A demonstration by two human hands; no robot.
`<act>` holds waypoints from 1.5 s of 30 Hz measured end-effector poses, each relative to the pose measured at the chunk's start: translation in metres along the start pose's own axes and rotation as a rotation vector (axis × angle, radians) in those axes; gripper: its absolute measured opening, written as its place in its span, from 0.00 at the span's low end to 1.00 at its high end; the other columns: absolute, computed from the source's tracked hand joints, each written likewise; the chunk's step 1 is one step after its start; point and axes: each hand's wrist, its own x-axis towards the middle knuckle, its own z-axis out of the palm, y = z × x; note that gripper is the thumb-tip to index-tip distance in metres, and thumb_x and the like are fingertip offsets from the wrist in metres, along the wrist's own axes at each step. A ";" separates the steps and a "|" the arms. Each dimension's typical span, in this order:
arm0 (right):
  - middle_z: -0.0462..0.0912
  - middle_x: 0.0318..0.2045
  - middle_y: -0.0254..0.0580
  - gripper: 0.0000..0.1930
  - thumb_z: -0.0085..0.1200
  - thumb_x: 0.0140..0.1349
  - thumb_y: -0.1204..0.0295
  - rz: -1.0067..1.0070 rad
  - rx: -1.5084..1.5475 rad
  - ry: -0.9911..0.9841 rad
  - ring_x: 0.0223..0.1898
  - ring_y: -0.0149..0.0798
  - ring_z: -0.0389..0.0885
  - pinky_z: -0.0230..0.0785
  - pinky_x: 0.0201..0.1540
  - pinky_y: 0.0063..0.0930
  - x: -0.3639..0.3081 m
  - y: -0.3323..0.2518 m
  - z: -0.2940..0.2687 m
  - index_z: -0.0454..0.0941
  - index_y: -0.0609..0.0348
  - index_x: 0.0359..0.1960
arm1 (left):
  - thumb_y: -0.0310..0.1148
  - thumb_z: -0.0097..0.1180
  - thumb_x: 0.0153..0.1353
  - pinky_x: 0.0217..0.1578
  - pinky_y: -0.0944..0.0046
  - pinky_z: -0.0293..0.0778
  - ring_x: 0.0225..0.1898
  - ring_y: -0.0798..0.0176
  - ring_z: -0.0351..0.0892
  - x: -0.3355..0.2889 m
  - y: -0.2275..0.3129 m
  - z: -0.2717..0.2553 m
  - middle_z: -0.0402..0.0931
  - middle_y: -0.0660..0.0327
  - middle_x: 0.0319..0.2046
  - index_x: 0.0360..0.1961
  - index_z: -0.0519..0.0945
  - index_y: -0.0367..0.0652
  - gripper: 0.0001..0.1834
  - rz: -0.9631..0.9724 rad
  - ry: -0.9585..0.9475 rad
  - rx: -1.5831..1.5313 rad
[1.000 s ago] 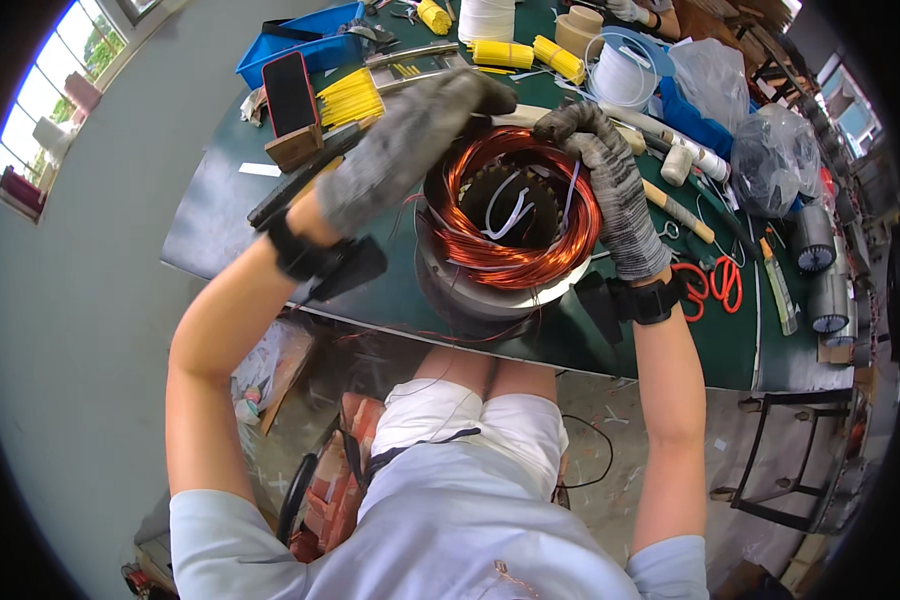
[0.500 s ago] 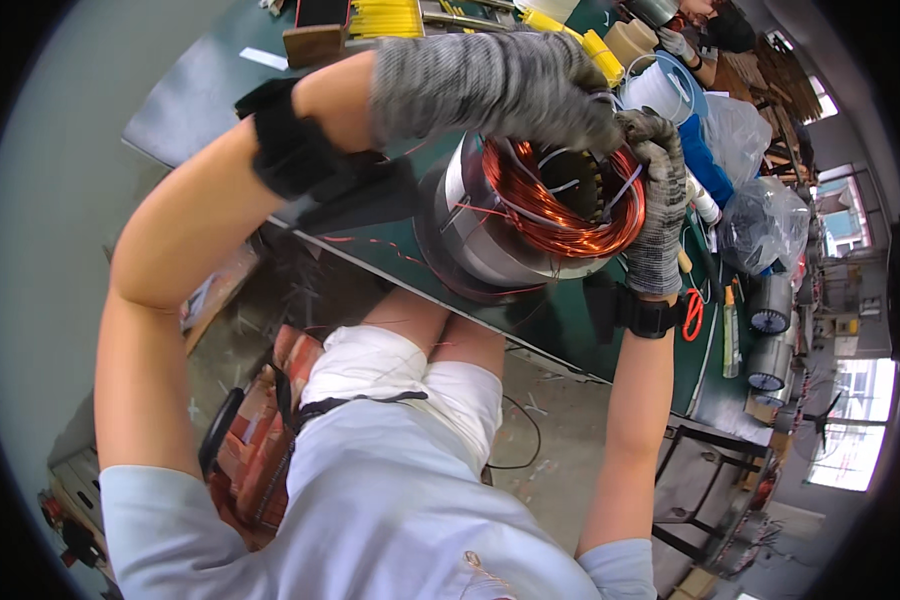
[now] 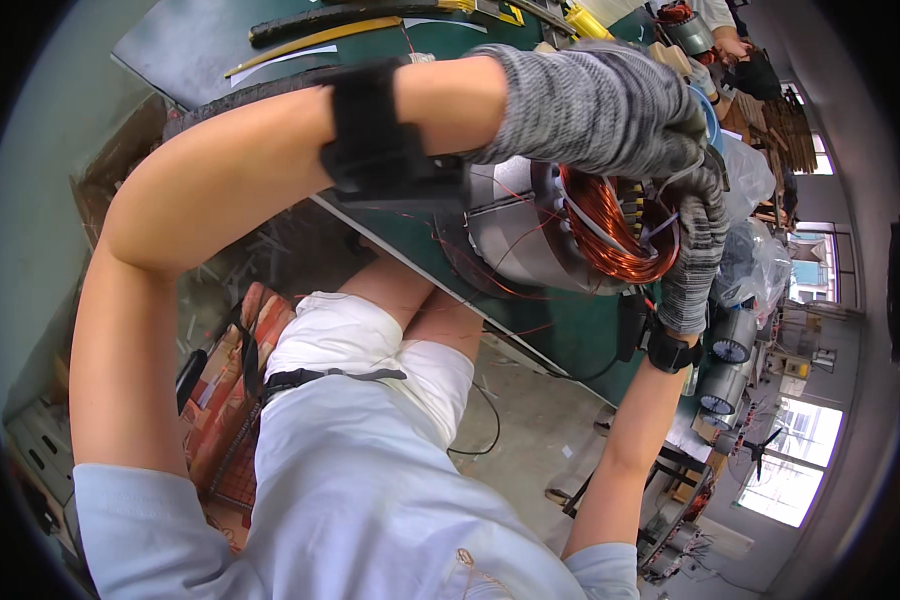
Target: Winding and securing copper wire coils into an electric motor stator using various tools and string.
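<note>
A motor stator [image 3: 510, 235] with a smooth grey metal shell lies on the green table, tilted toward the right. From its end bulges a ring of copper winding [image 3: 610, 235], with white ties and loose copper wires around it. My left hand [image 3: 620, 110], in a grey knit glove, reaches over the top of the winding. Its fingers are closed on a thin white cord [image 3: 682, 170] at the winding's far right edge. My right hand [image 3: 698, 235], gloved alike, rests against the right side of the winding. Its fingers curl beside the left fingertips, and what they hold is hidden.
On the green table [image 3: 560, 335] a yellow strip [image 3: 315, 45] and black-handled tools lie at the far left. Clear plastic bags [image 3: 750, 260] and metal cylinders [image 3: 735, 335] stand at right. Another person's hand [image 3: 732, 48] shows at the far right, near another wound stator [image 3: 685, 32].
The whole view has shifted, so the stator and both hands appear farther right. My left forearm now reaches farther across, and the stator looks more tilted. Both hands stay together at the winding.
</note>
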 end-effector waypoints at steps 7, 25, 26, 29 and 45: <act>0.69 0.52 0.46 0.19 0.50 0.54 0.78 0.181 0.288 0.103 0.55 0.43 0.67 0.58 0.58 0.33 0.006 -0.014 0.010 0.69 0.62 0.51 | 0.46 0.50 0.55 0.40 0.58 0.72 0.35 0.55 0.77 -0.004 -0.001 0.002 0.77 0.53 0.31 0.39 0.77 0.43 0.19 0.024 -0.119 0.509; 0.77 0.40 0.41 0.13 0.40 0.62 0.76 0.458 0.805 0.283 0.43 0.32 0.74 0.66 0.49 0.24 0.042 -0.051 0.011 0.72 0.65 0.45 | 0.26 0.46 0.58 0.30 0.73 0.74 0.32 0.71 0.76 0.030 -0.060 -0.023 0.71 0.60 0.41 0.46 0.72 0.37 0.15 0.564 -0.205 0.536; 0.77 0.40 0.42 0.13 0.40 0.63 0.74 0.469 0.715 0.234 0.42 0.31 0.74 0.67 0.46 0.22 0.040 -0.043 0.004 0.71 0.65 0.46 | 0.26 0.47 0.56 0.31 0.73 0.74 0.33 0.70 0.76 0.035 -0.042 -0.020 0.71 0.59 0.41 0.46 0.72 0.37 0.15 0.158 -0.327 0.279; 0.79 0.34 0.46 0.14 0.46 0.61 0.63 0.272 0.411 0.110 0.34 0.38 0.78 0.69 0.41 0.26 0.062 -0.043 -0.017 0.74 0.60 0.42 | 0.27 0.49 0.58 0.38 0.69 0.73 0.38 0.66 0.75 0.027 -0.008 -0.021 0.72 0.60 0.39 0.46 0.73 0.39 0.14 -0.139 -0.318 0.189; 0.78 0.26 0.46 0.17 0.54 0.54 0.57 0.337 0.279 0.028 0.30 0.46 0.77 0.69 0.37 0.35 0.058 -0.020 0.017 0.78 0.60 0.29 | 0.34 0.54 0.58 0.43 0.72 0.71 0.39 0.70 0.74 0.056 -0.023 -0.027 0.77 0.60 0.40 0.47 0.75 0.40 0.16 -0.149 -0.543 0.188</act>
